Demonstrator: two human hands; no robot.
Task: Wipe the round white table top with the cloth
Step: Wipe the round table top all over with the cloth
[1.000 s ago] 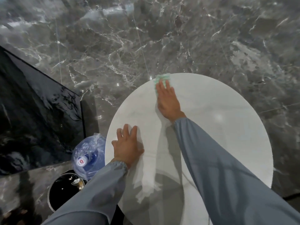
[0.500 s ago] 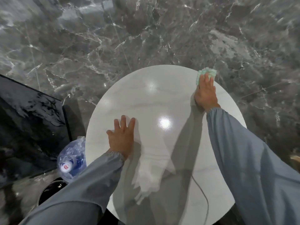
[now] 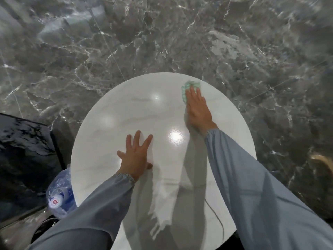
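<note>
At the near right of the worktop [image 3: 111,141] a thin grey cord [image 3: 221,225] crosses the surface. Whether it lies on the top or hangs above it cannot be told, but a stroke toward the near rim could snag it. The left hand [image 3: 134,156] rests flat at the near left centre, fingers spread wide, holding nothing. Heavy leaning there could tip the top, though the base is hidden. The right hand [image 3: 197,109] presses with straight fingers on the green cloth [image 3: 189,85], which lies bunched at the far right, close to the rim. A stroke carried further outward could push the cloth off the edge onto the floor [image 3: 162,42]. Below the near left rim, a blue water bottle [image 3: 59,197] carries a round red-and-white cap label, whose writing is too small to read. No other writing is visible.
</note>
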